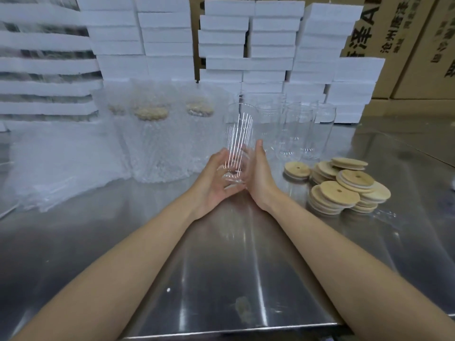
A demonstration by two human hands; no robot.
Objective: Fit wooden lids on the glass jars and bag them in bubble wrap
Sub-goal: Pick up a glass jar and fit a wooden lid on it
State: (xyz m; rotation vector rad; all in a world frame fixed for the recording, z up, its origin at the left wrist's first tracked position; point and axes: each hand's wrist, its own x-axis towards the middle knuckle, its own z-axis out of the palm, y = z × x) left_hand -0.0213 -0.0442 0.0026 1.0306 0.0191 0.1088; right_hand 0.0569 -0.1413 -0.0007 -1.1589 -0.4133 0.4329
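Observation:
A clear glass jar [239, 134] with no lid hangs tilted above the steel table [221, 271], blurred by motion. My left hand [215, 183] cups its base from the left, fingers curled under it. My right hand [259, 178] holds its right side, thumb straight up, fingers wrapped behind the glass. Several empty jars [295, 129] stand upright just beyond my right hand. A loose pile of round wooden lids [344, 188] lies to the right. Three lidded jars in bubble wrap bags [152, 139] stand at the left behind my hands.
Flat bubble wrap bags [56, 166] lie stacked at the far left. White foam boxes [246, 45] are piled along the back, with cardboard cartons [418, 45] behind them at the right. The table's front edge runs just below my forearms.

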